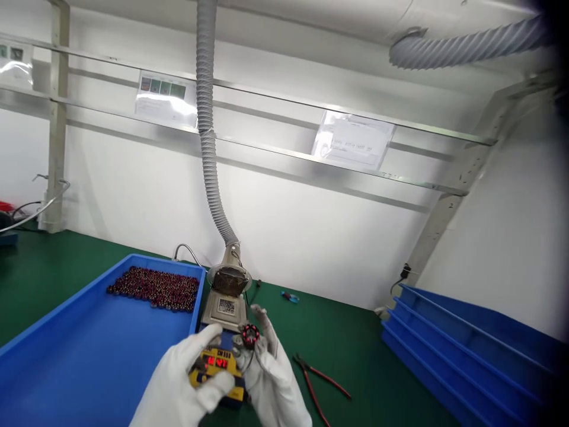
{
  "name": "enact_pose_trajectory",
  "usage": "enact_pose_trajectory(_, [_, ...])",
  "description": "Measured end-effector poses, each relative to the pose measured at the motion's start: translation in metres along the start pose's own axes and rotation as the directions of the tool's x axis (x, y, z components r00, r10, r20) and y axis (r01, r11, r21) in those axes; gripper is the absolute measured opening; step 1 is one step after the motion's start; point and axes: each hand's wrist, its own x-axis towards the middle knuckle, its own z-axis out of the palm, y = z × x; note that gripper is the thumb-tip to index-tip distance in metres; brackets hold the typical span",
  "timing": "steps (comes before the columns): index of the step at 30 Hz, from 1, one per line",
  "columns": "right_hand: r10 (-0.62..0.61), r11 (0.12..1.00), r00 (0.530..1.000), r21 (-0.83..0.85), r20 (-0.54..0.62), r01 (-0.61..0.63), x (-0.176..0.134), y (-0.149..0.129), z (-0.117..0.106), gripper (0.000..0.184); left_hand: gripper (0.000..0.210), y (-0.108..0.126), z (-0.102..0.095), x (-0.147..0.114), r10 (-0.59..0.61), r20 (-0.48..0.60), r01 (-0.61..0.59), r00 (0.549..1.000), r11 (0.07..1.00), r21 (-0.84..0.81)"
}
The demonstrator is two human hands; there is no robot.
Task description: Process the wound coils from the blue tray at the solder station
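Note:
My left hand [180, 376], in a white glove, is in front of a yellow and blue heating device [224, 363] with a lit red display. Its thumb and forefinger are spread apart, and nothing shows between them. I cannot tell whether it touches the casing. Between the fingers of my gloved right hand [273, 373] is a small round motor stator [250, 335], black with red windings. It is held upright just right of the device. Behind it sits the device's metal top plate [226, 308], marked with a square code.
A blue tray [102, 362] on the left holds many small dark red parts [155, 287]. A grey duct [208, 118] ends at a hood [230, 279]. Red-handled pliers [317, 379], small blue snips [290, 297] and stacked blue trays [462, 350] are at right.

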Motion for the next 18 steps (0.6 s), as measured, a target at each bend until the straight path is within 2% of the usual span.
enact_pose_trajectory(1, [0.012,0.999,1.0,0.032,0.012,-0.012,0.001,0.001,0.002,0.04,0.054,0.008,-0.002,0.006,0.134,-0.107,-0.129,0.985,0.99,0.052])
enact_pose_trajectory(3, [0.048,0.998,0.998,0.025,0.039,-0.049,0.001,0.003,0.004,0.034,0.053,0.022,-0.003,0.016,0.387,-0.263,-0.345,0.884,0.919,0.191])
enact_pose_trajectory(4, [0.065,0.998,0.996,0.018,0.054,-0.066,0.001,0.003,0.005,0.033,0.047,0.026,-0.002,0.02,0.466,-0.302,-0.406,0.831,0.881,0.243])
enact_pose_trajectory(6, [0.088,0.996,0.994,0.018,0.064,-0.089,-0.001,0.003,0.008,0.033,0.031,0.03,0.001,0.026,0.544,-0.368,-0.459,0.754,0.837,0.298])
enact_pose_trajectory(7, [0.087,0.996,0.995,0.013,0.052,-0.088,-0.002,0.001,0.01,0.034,0.025,0.029,0.003,0.028,0.555,-0.382,-0.461,0.739,0.83,0.313])
enact_pose_trajectory(10, [0.028,0.997,0.999,-0.078,0.024,-0.026,-0.002,-0.007,0.016,0.03,0.019,0.025,0.006,0.034,0.573,-0.363,-0.465,0.735,0.815,0.345])
enact_pose_trajectory(14, [-0.021,0.967,0.987,-0.249,0.158,0.061,0.003,-0.013,0.017,0.023,0.019,0.019,0.004,0.036,0.58,-0.308,-0.464,0.754,0.803,0.374])
enact_pose_trajectory(18, [0.039,0.97,0.987,-0.241,0.154,-0.001,0.005,-0.008,0.012,0.021,0.023,0.017,0.003,0.037,0.565,-0.287,-0.458,0.774,0.812,0.362])
